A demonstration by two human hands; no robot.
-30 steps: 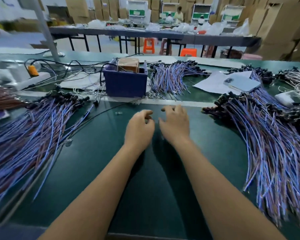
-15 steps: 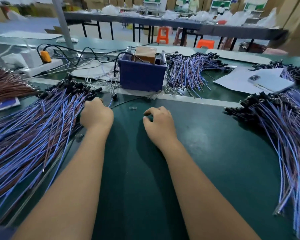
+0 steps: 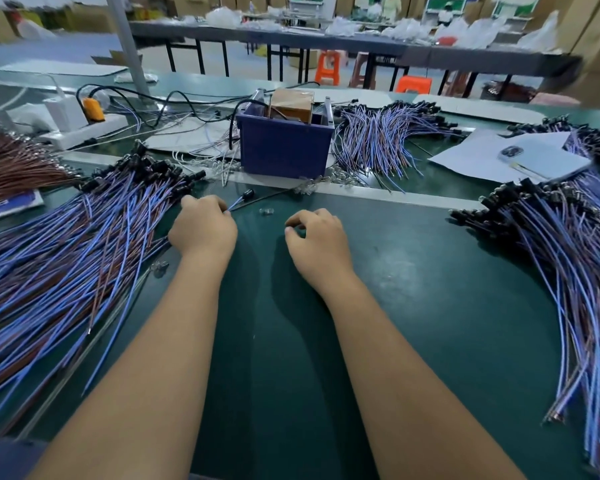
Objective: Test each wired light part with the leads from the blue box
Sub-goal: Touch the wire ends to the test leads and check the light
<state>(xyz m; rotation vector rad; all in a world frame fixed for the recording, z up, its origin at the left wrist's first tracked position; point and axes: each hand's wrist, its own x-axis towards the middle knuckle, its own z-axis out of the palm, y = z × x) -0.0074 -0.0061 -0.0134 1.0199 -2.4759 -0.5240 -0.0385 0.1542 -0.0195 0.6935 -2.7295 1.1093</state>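
Green bench mat (image 3: pixel 430 306): bare strip runs from 6 o'clock up to the pale rail at 12, bounded at 9 o'clock by the left heap of wired light parts (image 3: pixel 66 265) and at 3 o'clock by the right heap (image 3: pixel 568 271).

Blue box (image 3: pixel 284 147): beyond the rail at 12 o'clock, a brown block inside, dark leads trailing over its rim onto the mat.

Left hand (image 3: pixel 203 230): at the left heap's inner edge, fingers curled, pinching one wired light part (image 3: pixel 239 199) by its blue wire; the black head points toward 1 o'clock, clear of the heap.

Right hand (image 3: pixel 317 240): on bare mat, just beside the left, fingers loosely curled, thumb and forefinger near each other; seemingly holding nothing, though the fingertips are hard to read.

Small clear piece (image 3: pixel 266 212): loose on the mat between the hands.

Third heap (image 3: pixel 378 143): at 1 o'clock beside the box. Phone (image 3: pixel 541 161) on paper at 2 o'clock.

Change from half a second ago: the left hand then rested in the heap; it now sits nearer centre with one part drawn out.
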